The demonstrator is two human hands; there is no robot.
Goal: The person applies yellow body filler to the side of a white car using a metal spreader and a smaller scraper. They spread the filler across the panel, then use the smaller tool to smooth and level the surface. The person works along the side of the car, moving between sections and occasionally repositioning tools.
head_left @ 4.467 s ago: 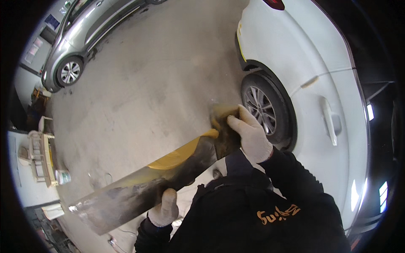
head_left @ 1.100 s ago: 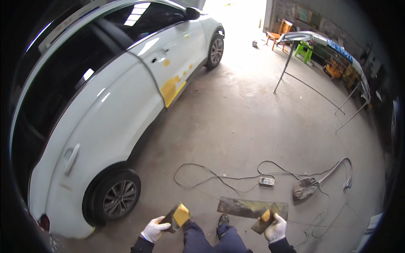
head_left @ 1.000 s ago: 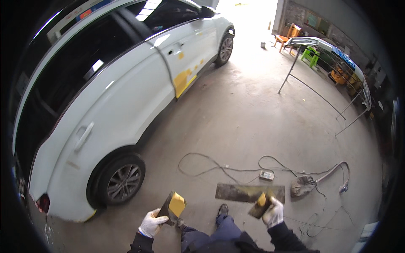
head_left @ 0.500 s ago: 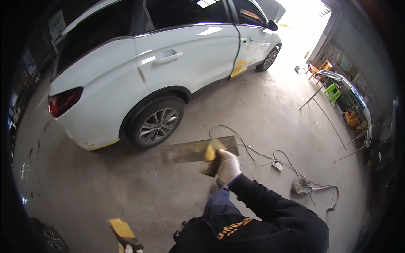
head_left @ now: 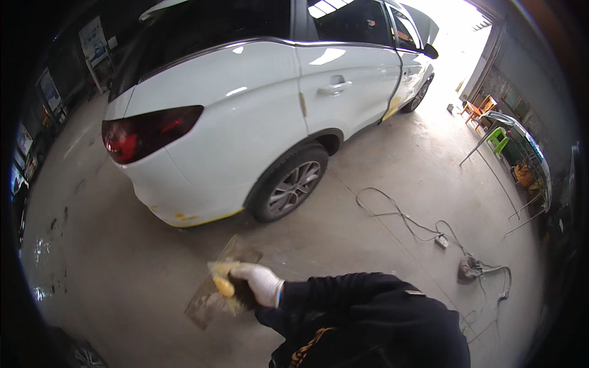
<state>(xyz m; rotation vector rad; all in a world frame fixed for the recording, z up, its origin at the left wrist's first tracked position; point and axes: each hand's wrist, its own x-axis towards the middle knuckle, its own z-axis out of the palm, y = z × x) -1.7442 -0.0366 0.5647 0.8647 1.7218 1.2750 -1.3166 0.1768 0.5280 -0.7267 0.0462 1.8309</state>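
My right hand [head_left: 261, 285], in a white glove, is closed around a putty spreader [head_left: 236, 303] with a yellow lump of putty [head_left: 224, 286] on it. Beside and behind that spreader shows a long, thin, flat dull strip [head_left: 201, 305], slanting and blurred. It appears gripped in the same hand, though the fingers hide where they meet it. A little farther off stands the white car [head_left: 221, 147]. Yellow filler [head_left: 190, 219] marks the lower edge of its rear bumper, apart from my hand. My left hand is out of view.
The car's rear wheel [head_left: 294, 190] stands ahead. On the floor to the right lie a looping cable [head_left: 399, 214], a power strip [head_left: 442, 241] and a grey hose tool [head_left: 469, 270]. A panel on a stand [head_left: 521, 135], a green stool [head_left: 497, 140] and another wheel [head_left: 89, 356] are farther out.
My right hand has moved left and nearer with the spreader and strip. My left hand, which showed at the lower edge with a putty-loaded spreader, has left view. The car's rear appears closer.
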